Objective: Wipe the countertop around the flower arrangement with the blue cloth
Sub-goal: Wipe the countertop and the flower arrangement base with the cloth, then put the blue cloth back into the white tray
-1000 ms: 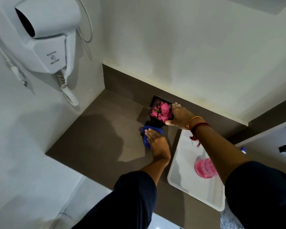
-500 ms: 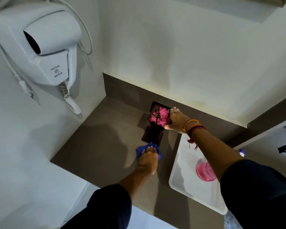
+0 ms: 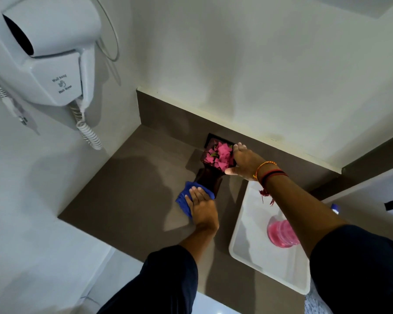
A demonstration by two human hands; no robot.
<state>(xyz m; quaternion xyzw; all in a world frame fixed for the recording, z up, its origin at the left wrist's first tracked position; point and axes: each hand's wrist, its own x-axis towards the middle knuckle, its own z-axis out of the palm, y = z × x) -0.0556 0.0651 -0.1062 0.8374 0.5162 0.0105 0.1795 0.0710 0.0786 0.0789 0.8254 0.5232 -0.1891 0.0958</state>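
- The brown countertop (image 3: 123, 196) fills the corner in front of you, with white walls behind it and to your left.
- A white hair dryer (image 3: 45, 53) hangs on the left wall, well above the counter, its coiled cord dangling below it.
- A white tray (image 3: 254, 257) lies on the counter to your right, its near corner close to the counter's front edge.
- A pink cup (image 3: 280, 233) stands on that tray, partly hidden by your right forearm.
- The flower arrangement (image 3: 218, 155), pink petals in a tall dark vase, stands near the back wall, just left of the tray.
- Your right hand (image 3: 245, 162) is clamped on the vase's rim, fingers over the far edge and thumb at the near side; bands circle the wrist.
- Your left hand (image 3: 202, 207) lies flat, fingers stretched out, pressing down on the cloth.
- The blue cloth (image 3: 184, 198) is bunched on the counter under that palm, touching the foot of the vase on its near left side.
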